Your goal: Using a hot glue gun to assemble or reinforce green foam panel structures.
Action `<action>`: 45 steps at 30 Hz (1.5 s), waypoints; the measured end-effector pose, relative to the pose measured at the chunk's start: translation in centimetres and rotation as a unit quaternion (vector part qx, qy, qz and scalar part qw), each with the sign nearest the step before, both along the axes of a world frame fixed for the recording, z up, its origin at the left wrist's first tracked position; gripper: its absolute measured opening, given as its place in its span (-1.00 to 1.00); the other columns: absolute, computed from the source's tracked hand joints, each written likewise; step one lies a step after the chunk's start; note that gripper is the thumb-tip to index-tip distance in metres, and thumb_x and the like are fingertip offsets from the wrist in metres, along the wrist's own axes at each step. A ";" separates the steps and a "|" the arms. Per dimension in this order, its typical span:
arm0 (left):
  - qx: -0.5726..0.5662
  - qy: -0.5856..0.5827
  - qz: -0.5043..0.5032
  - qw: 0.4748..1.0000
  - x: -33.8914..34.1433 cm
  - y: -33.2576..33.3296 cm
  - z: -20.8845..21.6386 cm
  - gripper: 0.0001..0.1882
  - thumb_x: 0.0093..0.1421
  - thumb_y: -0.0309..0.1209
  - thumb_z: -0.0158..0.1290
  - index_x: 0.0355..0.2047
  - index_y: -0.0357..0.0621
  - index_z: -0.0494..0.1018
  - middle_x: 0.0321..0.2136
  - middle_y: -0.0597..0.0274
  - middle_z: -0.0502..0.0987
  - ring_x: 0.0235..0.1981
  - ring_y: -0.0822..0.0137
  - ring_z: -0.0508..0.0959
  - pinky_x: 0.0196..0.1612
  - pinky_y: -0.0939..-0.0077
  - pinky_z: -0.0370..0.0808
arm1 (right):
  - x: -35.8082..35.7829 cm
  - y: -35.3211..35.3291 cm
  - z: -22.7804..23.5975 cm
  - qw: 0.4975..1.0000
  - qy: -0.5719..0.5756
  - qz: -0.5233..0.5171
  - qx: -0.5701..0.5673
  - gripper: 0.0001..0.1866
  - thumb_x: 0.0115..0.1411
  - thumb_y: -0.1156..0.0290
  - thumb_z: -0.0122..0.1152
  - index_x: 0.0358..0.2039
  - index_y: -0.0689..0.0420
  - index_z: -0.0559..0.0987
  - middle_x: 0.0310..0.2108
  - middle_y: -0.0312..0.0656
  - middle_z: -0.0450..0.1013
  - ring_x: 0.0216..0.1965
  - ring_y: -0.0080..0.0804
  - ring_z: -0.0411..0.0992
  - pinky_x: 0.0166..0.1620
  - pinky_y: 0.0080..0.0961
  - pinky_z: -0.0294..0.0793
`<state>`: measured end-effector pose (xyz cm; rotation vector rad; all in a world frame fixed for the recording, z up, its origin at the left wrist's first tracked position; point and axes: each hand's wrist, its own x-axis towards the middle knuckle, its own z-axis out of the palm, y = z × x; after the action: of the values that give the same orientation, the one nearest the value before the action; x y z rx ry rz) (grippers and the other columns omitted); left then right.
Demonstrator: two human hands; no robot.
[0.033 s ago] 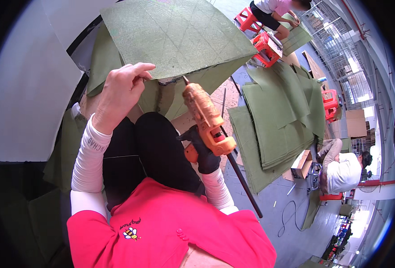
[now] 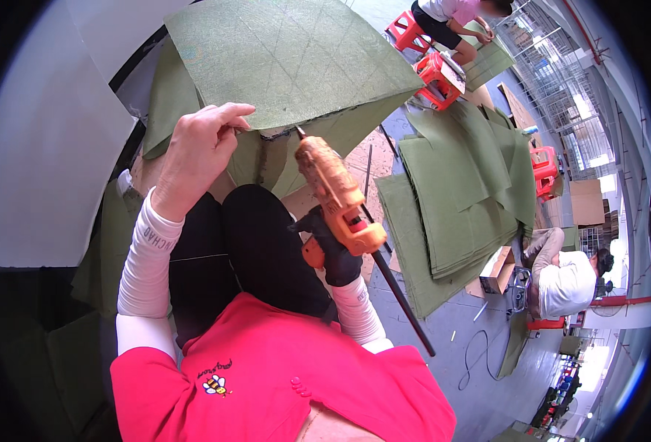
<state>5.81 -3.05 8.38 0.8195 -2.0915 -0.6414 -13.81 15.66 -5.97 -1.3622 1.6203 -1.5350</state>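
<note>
A large green woven sheet (image 2: 288, 62) covers a box-like form in front of my knees. My left hand (image 2: 198, 151), bare, pinches the sheet's near edge between thumb and bent fingers. My right hand (image 2: 334, 250), in a black glove, is closed around the handle of an orange glue gun (image 2: 329, 173). The gun's nozzle points up at the sheet's near edge, just right of my left fingers; whether it touches I cannot tell. Out of the gun's back runs a long dark glue stick (image 2: 406, 303). Under the edge, a pale strip shows in the gap.
To the right lies a stack of green sheets (image 2: 458, 199) on the floor. Red stools (image 2: 439, 79) stand beyond. One person (image 2: 454, 26) works at the far right back, another (image 2: 565, 283) sits at the right. A large white panel (image 2: 53, 147) rises at my left.
The glue gun has shifted slightly left along the sheet's edge, toward my left hand. My left hand has stayed nearly still.
</note>
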 end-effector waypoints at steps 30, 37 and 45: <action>0.007 -0.010 0.005 1.000 0.0 -0.4 -0.1 -0.56 0.09 -0.74 -0.05 -0.02 -0.25 0.56 -0.32 0.11 0.67 -0.33 0.44 0.64 -0.19 0.59 0.55 | -1.4 0.4 0.3 0.997 0.062 0.032 -0.027 -0.67 0.22 0.41 0.28 0.01 0.14 0.57 -0.07 -0.17 0.54 -0.03 -0.33 0.52 0.01 -0.36 0.48; 0.013 -0.018 0.007 1.000 0.1 -0.3 0.0 -0.56 0.10 -0.75 -0.06 -0.02 -0.26 0.56 -0.32 0.12 0.67 -0.35 0.46 0.62 -0.19 0.60 0.55 | -1.1 -0.3 1.3 0.994 -0.110 -0.026 0.007 -0.79 0.21 0.54 0.23 -0.12 0.25 0.56 -0.21 -0.21 0.54 -0.18 -0.37 0.54 -0.06 -0.40 0.50; 0.014 -0.011 0.009 1.000 -0.2 -0.3 0.2 -0.55 0.09 -0.75 -0.06 -0.01 -0.23 0.56 -0.33 0.15 0.67 -0.33 0.48 0.63 -0.18 0.62 0.54 | -1.6 -0.9 1.6 0.988 -0.131 -0.072 0.030 -0.72 0.18 0.40 0.39 -0.11 0.19 0.61 -0.22 -0.25 0.60 -0.17 -0.46 0.56 -0.09 -0.45 0.51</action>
<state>5.61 -3.37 8.62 0.8638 -2.0979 -0.6569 -15.39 14.73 -4.34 -0.9825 1.6123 -1.6571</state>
